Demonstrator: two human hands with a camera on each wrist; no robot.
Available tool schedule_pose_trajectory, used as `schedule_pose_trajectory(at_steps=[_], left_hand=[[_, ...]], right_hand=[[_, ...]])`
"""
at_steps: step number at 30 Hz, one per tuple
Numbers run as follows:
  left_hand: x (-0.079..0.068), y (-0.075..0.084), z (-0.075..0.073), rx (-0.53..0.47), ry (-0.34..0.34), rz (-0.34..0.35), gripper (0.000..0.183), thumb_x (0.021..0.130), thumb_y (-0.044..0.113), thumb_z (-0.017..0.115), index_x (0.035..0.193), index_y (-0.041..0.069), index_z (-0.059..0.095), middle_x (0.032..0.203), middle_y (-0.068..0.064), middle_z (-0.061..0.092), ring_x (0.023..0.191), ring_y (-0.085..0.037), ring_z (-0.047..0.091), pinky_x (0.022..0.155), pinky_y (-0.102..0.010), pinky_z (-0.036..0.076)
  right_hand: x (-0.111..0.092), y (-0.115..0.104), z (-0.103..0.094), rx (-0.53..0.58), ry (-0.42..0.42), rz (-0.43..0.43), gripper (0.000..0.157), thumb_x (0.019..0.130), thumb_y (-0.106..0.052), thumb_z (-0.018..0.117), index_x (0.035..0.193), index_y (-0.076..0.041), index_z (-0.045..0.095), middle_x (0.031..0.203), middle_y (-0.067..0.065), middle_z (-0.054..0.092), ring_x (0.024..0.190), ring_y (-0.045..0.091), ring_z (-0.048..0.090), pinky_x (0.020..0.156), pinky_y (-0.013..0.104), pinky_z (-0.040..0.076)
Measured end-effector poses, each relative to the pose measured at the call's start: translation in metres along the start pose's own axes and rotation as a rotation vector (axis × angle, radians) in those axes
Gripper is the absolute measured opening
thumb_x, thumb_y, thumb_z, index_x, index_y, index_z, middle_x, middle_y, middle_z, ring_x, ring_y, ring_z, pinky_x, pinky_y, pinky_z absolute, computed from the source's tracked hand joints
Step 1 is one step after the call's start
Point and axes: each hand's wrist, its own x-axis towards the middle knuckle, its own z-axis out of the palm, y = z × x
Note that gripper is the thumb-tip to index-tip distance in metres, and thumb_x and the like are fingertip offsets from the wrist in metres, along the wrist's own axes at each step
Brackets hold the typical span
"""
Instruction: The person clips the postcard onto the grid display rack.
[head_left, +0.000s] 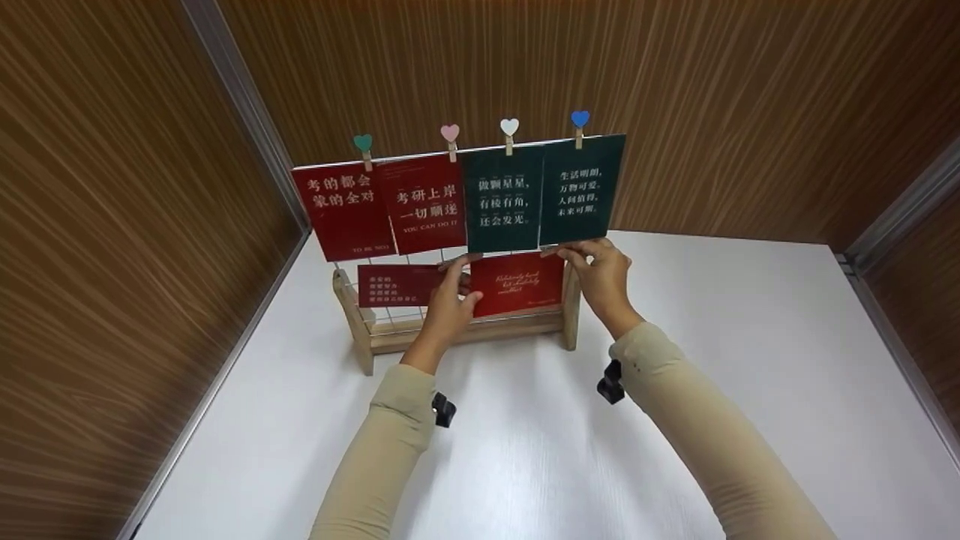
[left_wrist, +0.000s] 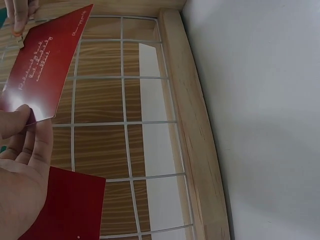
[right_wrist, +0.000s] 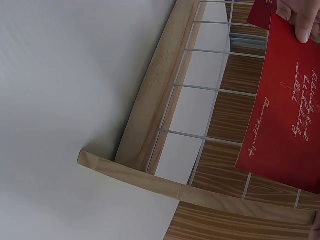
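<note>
A bright red card (head_left: 519, 283) with white script stands against the lower right part of a wire-grid rack with a wooden frame (head_left: 480, 335). My left hand (head_left: 450, 306) pinches the card's left edge between thumb and fingers. At the card's top right, my right hand (head_left: 606, 276) pinches a small wooden clothespin (left_wrist: 20, 41), seen in the left wrist view at the card's upper edge. A darker red card (head_left: 397, 286) hangs to the left, partly behind my left hand. The right wrist view shows the bright red card (right_wrist: 287, 110) before the grid, the right hand mostly out of frame.
Above hang two red cards (head_left: 345, 214) and two green cards (head_left: 504, 202), under clothespins with heart tops, such as the blue heart (head_left: 580, 118). The rack stands on a white table (head_left: 735, 360), with wood-grain panels (head_left: 450, 67) behind and at the sides.
</note>
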Motion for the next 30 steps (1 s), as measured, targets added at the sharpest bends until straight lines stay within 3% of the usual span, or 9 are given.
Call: schedule_pose_trajectory(at_steps=[11, 20, 30], left_hand=[[0.0061, 0.0052, -0.0005, 0.029, 0.017, 0.013, 0.05, 0.082, 0.004, 0.056, 0.125, 0.019, 0.033, 0.098, -0.004, 0.047, 0.087, -0.014, 0.049, 0.07, -0.027, 0.044], [0.0018, 0.0017, 0.0023, 0.038, 0.0, 0.038, 0.047, 0.083, 0.004, 0.055, 0.122, 0.02, 0.034, 0.096, -0.003, 0.045, 0.087, -0.014, 0.048, 0.068, -0.027, 0.044], [0.005, 0.0013, 0.0029, 0.034, -0.005, 0.004, 0.05, 0.083, 0.007, 0.055, 0.127, 0.018, 0.032, 0.099, -0.003, 0.048, 0.088, -0.014, 0.048, 0.07, -0.027, 0.044]], right_hand=[[0.0042, -0.0016, -0.0017, -0.053, 0.012, -0.021, 0.011, 0.074, -0.024, 0.065, 0.079, -0.015, 0.07, 0.076, -0.004, 0.058, 0.077, 0.01, 0.05, 0.08, 0.043, 0.024], [-0.001, -0.0012, -0.0001, -0.066, -0.039, -0.04, 0.009, 0.075, -0.021, 0.065, 0.082, -0.018, 0.07, 0.075, -0.008, 0.058, 0.077, 0.009, 0.048, 0.078, 0.042, 0.021], [-0.001, 0.0, 0.002, -0.069, 0.039, -0.061, 0.006, 0.075, -0.02, 0.066, 0.079, -0.016, 0.069, 0.072, -0.006, 0.057, 0.072, 0.009, 0.049, 0.074, 0.042, 0.024]])
